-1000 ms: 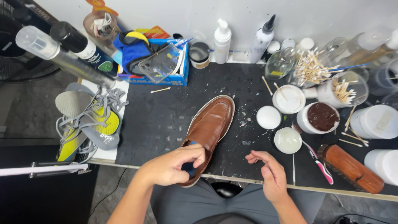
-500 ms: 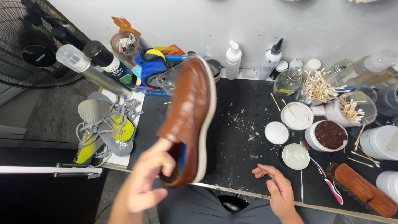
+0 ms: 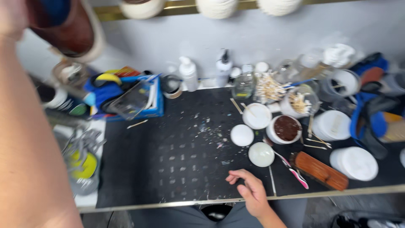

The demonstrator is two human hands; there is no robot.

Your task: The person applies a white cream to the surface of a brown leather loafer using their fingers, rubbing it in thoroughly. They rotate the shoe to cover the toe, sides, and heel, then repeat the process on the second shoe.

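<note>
Curling loosely and held slightly apart, the fingers (image 3: 237,179) of the right hand (image 3: 253,194) are rested on the black mat (image 3: 177,156) near its front edge, with nothing gripped. Just beyond the fingertips a white lid (image 3: 261,154) is seen, and a wooden brush (image 3: 321,171) lies to the right of that lid. The brown shoe (image 3: 69,26), with a pale sole and dark blue lining, is raised far up and left of the mat, blurred. It is carried by the left hand (image 3: 10,19), whose fingers cannot be told. Open mat is left bare at the centre
</note>
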